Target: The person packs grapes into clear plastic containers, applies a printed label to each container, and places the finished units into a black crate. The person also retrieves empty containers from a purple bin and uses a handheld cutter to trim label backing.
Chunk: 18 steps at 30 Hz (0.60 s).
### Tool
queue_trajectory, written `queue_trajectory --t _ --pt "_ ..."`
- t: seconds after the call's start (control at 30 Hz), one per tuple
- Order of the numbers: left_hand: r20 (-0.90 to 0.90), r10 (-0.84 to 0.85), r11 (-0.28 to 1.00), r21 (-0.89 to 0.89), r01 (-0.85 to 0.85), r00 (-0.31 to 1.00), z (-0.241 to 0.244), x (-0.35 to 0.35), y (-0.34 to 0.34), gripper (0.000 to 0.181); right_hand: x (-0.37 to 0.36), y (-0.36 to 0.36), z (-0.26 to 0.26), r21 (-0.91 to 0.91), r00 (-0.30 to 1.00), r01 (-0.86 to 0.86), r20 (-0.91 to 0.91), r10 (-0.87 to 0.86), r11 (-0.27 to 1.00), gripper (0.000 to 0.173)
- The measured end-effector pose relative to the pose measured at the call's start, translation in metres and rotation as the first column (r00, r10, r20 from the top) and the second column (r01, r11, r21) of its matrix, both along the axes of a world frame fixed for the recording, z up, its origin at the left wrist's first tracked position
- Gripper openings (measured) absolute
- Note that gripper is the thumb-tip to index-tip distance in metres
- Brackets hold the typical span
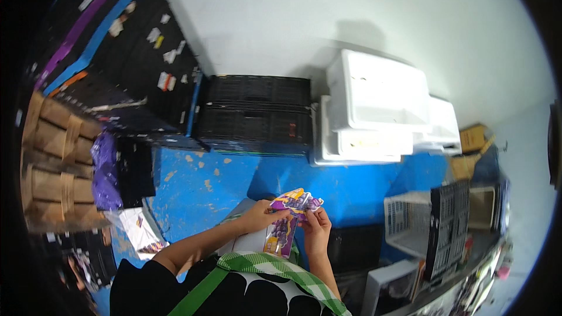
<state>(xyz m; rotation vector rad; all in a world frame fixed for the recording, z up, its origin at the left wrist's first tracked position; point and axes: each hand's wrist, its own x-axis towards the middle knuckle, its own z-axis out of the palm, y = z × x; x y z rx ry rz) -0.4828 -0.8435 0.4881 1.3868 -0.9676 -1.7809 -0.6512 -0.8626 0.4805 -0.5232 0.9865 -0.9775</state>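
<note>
My left hand (pixel 259 218) pinches the left edge of a purple and yellow die-cut printed piece (pixel 296 202) with a grape picture, apparently card or plastic film. The fingers of my right hand (pixel 316 227) grip its lower right side. Below it, over my lap, is a second printed piece (pixel 277 239) with the same grape design. This lies beside a plain pale surface (pixel 249 242), which my left forearm partly covers. A green-and-white checked apron (pixel 272 262) borders my lap.
Stacked black plastic crates (pixel 254 118) and white plastic bins (pixel 382 92) line the wall beyond the blue floor (pixel 193 193). Wooden pallets (pixel 66 180) and a purple plastic bag (pixel 105 175) are at left. Right of me are a white basket (pixel 401 224) and a black crate (pixel 448 228).
</note>
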Motion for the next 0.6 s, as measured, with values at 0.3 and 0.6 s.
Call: queue_trajectory --t 0.3,0.6 --pt "0.038 0.441 0.897 -0.025 -0.441 0.897 -0.005 0.073 0.043 0.025 0.101 -0.058 -0.040 -0.006 0.897 -0.428 -0.129 0.424 0.904 0.032" --pt "0.015 0.618 0.776 0.152 -0.612 0.786 -0.097 0.136 0.064 0.020 0.208 -0.187 -0.273 0.183 0.247 -0.856 -0.676 0.694 0.483 0.035"
